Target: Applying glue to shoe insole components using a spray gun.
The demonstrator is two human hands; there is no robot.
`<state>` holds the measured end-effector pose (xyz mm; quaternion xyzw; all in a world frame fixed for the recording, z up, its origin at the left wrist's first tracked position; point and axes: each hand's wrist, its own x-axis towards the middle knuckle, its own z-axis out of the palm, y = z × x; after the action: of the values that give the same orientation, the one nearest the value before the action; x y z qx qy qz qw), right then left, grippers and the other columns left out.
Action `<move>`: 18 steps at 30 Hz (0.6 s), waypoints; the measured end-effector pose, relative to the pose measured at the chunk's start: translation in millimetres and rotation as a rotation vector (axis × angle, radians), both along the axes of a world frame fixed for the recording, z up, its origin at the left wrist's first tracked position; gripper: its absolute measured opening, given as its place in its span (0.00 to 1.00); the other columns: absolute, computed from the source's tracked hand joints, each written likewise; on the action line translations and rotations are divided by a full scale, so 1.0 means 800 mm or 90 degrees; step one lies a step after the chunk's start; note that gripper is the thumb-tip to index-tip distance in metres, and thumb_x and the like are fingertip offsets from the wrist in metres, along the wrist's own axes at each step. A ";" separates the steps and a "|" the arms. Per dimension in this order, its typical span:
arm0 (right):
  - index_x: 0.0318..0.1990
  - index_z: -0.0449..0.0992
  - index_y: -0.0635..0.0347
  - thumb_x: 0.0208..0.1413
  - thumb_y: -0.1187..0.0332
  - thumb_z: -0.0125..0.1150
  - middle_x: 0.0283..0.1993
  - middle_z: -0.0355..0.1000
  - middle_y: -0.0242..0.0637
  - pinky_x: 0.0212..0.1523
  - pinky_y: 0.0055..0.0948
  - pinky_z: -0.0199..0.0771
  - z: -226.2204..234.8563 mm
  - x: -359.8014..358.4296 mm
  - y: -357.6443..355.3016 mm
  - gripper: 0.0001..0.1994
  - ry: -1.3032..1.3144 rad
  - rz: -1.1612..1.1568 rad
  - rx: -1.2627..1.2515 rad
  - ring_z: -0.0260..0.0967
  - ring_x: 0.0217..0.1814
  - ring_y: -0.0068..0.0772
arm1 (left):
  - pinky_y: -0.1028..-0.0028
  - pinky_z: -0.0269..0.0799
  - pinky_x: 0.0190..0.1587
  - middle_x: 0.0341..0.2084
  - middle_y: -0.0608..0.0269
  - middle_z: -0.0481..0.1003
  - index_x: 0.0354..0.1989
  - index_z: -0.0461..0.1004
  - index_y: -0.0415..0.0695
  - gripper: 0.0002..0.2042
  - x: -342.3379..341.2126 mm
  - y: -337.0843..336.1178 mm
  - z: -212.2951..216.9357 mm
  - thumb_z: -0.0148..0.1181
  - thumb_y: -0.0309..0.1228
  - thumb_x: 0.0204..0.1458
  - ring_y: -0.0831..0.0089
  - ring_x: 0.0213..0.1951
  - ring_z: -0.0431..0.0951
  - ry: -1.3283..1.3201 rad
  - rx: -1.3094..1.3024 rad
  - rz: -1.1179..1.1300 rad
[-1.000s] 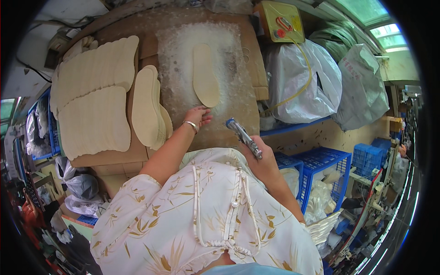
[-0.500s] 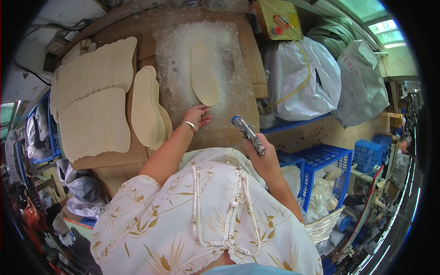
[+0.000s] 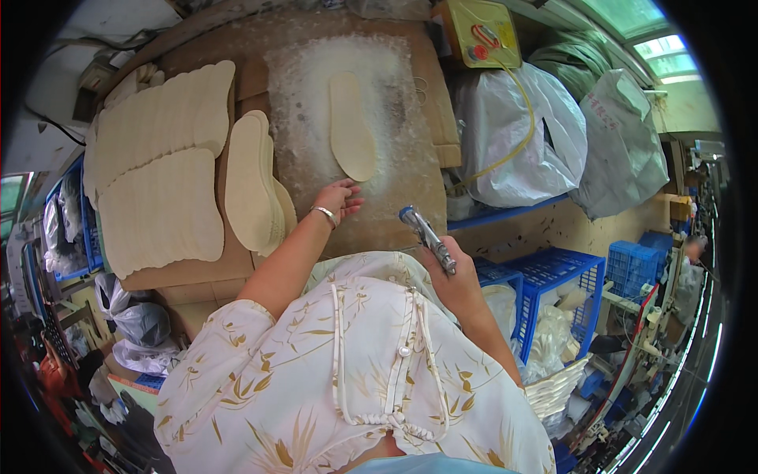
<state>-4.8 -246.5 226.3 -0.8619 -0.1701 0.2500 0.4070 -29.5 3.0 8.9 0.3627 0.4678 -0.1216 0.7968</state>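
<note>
Cardboard-topped, the surface (image 3: 430, 103) before us carries a whitish, crusted patch (image 3: 304, 87) down its middle. On that patch we have one cream insole (image 3: 352, 130) lying flat, lengthwise away from us. Our left hand (image 3: 338, 204) is just beside its near end, fingers loosely curled, apart and holding nothing; we cannot tell whether a fingertip touches the edge. In our right hand (image 3: 456, 276) we grip a silvery gun-like tool (image 3: 426, 235), fingers wrapped around it, its blue tip pointing up and leftward over the near right of the cardboard. To our left stands a small stack of insoles (image 3: 251, 186), and farther left we see two overlapping rows of insoles (image 3: 162, 209). At our far right sits a yellow container (image 3: 459, 38), from which a yellowish hose (image 3: 527, 103) curves down over a white plastic bag (image 3: 501, 130). Nearer us, below that bag, are blue crates (image 3: 562, 265).
</note>
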 end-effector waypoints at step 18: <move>0.47 0.72 0.62 0.58 0.67 0.60 0.26 0.68 0.34 0.31 0.23 0.67 0.010 0.024 0.000 0.12 0.029 -0.008 0.100 0.63 0.27 0.21 | 0.73 0.76 0.26 0.33 0.59 0.77 0.45 0.73 0.40 0.13 0.031 0.002 0.013 0.54 0.34 0.54 0.69 0.28 0.79 0.008 0.078 0.186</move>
<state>14.5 -246.3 234.4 -0.8227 -0.1744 0.2528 0.4784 -4.3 4.9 19.2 0.3379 0.5273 0.0219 0.7793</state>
